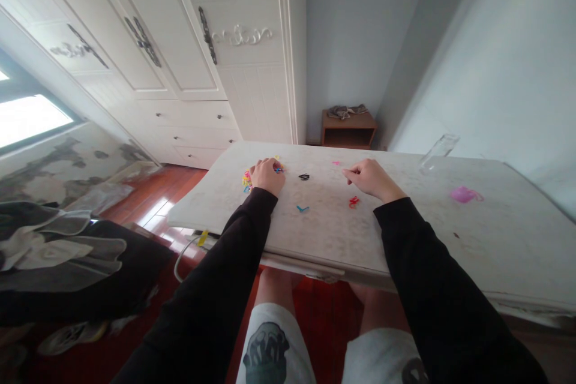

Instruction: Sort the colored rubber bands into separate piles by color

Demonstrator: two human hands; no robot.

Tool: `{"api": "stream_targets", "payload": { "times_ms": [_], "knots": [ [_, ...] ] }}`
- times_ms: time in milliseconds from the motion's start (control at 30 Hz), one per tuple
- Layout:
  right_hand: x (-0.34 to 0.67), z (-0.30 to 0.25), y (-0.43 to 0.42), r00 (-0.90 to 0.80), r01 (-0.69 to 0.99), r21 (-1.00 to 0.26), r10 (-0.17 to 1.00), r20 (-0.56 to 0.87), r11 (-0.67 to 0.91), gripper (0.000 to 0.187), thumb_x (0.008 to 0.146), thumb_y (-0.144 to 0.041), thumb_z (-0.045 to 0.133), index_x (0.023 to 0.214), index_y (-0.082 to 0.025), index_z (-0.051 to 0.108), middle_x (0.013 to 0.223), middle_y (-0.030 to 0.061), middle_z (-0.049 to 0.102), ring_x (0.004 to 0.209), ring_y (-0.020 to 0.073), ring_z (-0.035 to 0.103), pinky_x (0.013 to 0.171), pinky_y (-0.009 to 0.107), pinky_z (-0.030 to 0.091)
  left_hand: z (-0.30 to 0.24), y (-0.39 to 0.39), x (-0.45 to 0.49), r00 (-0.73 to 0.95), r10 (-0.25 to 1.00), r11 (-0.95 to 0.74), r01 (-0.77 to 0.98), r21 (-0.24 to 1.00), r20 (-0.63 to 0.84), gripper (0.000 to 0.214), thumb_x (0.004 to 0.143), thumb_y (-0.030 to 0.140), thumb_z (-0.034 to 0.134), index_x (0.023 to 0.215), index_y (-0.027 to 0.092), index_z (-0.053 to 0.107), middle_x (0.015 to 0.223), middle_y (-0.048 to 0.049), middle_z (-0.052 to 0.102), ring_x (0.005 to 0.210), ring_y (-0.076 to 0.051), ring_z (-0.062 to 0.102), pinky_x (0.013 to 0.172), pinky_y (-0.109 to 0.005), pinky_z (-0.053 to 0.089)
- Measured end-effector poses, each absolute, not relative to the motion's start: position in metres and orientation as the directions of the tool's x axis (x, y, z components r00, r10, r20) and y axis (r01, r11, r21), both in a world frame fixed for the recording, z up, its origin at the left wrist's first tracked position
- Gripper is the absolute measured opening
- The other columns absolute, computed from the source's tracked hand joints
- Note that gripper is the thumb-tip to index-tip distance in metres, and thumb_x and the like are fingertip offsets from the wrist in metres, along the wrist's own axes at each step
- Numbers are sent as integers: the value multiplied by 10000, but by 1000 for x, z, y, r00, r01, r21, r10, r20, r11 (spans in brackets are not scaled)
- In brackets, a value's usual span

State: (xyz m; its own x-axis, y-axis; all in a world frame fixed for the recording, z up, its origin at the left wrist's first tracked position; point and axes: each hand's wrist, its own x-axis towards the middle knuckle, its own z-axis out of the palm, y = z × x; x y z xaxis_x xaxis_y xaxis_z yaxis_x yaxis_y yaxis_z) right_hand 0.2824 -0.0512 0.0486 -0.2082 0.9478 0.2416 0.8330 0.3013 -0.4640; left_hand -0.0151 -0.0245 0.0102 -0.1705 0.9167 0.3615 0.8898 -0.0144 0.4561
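My left hand [266,176] is curled down over a pile of small coloured bands [247,181], thin and elastic-looking, at the table's left; more colours show beside its thumb. My right hand [366,176] is just above the tabletop with thumb and forefinger pinched together. Whatever is between those fingertips is too small to make out. Between the hands lies a little heap of black bands [304,177]. Nearer me are a few blue bands [302,209] and a cluster of red bands [354,201]. A pink band [336,162] lies farther back, left of my right hand.
The worn white table [324,234] carries a clear glass [438,153] lying tilted at the back right and a purple-pink pouch-like item [466,194]. Behind stand a white wardrobe [252,84] and a small brown cabinet [349,132]. A white cable [180,261] hangs at the left edge.
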Motion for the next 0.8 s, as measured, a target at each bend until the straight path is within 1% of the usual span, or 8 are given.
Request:
{"api": "stream_targets", "payload": {
  "times_ms": [133,300,533,667,800],
  "knots": [
    [281,48,-51,-215,834,-460,948,236,304,383,893,-313,587,564,-173,723,529,64,666,549,174,601,630,316,378,5,-23,-16,-150,925,-26,891,453,348,161,759,176,656,895,258,680,1033,-55,768,1153,-319,606,999,-462,371],
    [281,47,-50,-218,837,-449,944,250,312,372,881,-311,598,560,-173,726,534,63,668,559,175,604,639,312,383,3,-23,-18,-162,924,-40,860,509,347,181,751,137,640,875,269,629,917,2,773,1105,-285,624,998,-441,359],
    [281,47,-51,-225,832,-455,942,250,319,381,890,-317,593,558,-177,718,550,72,677,583,184,623,647,315,385,5,-21,-18,-179,908,-45,856,514,378,164,780,122,626,849,259,567,874,-16,728,987,-255,656,980,-415,389],
    [279,48,-52,-227,836,-444,940,254,322,380,889,-318,595,557,-179,717,536,68,666,563,181,602,636,318,374,3,-17,-18,-166,887,-125,812,570,431,159,797,125,625,853,255,551,886,-25,717,908,-233,661,906,-380,443],
    [278,49,-53,-220,836,-455,947,234,307,366,885,-311,594,570,-174,719,522,57,649,539,168,578,623,314,364,2,-16,-17,-157,864,-216,744,632,479,168,801,113,621,850,250,538,896,-21,722,886,-208,674,859,-341,482]
  ]
}}
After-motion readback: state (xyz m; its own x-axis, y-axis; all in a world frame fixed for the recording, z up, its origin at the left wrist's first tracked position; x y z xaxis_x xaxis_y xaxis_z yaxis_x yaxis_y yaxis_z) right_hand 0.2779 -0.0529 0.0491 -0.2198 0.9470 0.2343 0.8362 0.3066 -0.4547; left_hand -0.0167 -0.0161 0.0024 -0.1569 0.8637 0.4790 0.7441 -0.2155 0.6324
